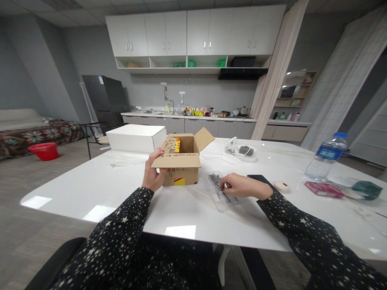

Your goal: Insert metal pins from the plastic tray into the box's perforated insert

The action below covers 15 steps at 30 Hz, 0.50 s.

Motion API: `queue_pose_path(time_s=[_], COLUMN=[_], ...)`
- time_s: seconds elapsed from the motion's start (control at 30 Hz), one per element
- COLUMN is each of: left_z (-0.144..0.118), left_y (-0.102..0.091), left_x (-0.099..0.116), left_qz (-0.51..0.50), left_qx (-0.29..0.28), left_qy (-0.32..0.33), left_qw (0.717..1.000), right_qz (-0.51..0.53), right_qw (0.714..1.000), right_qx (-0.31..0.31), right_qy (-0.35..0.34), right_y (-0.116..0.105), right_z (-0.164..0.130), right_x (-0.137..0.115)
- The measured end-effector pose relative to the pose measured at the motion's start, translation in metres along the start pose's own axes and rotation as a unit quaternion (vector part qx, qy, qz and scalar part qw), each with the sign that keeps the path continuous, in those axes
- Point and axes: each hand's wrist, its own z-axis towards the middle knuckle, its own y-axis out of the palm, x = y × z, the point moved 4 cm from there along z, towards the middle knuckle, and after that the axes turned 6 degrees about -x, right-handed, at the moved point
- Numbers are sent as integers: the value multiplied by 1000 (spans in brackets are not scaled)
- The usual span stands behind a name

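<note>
An open cardboard box (193, 177) with red and yellow printing stands on the white table. My left hand (152, 173) is closed on its left side, by the front flap (178, 162). Small round marks or metal heads line that flap and the left flap (169, 145); a few thin points poke out below the front one. To the right lies a clear plastic case (223, 206) with several thin dark metal pieces (215, 179), like screws or nails. Over the case, my right hand (243, 185) pinches its fingers together; what they hold, if anything, is hidden.
Behind the box sits a white box (136, 137). A white corded device (243, 151) lies further back. On the right are a dark flat object (256, 177), a small round case (281, 186), a water bottle (326, 157), a pink packet (323, 189) and a green item (367, 190).
</note>
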Motion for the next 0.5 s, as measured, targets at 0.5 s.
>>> queue_pose_path(time_s=[0.5], left_z=[0], left_y=[0], left_x=[1], left_qz=[-1], left_qx=[-2], left_qy=[-1], left_qw=[1000], right_qz=[26], right_qw=[999], right_qx=[-25], right_qy=[9], right_y=[0], right_z=[-2], right_x=[-6])
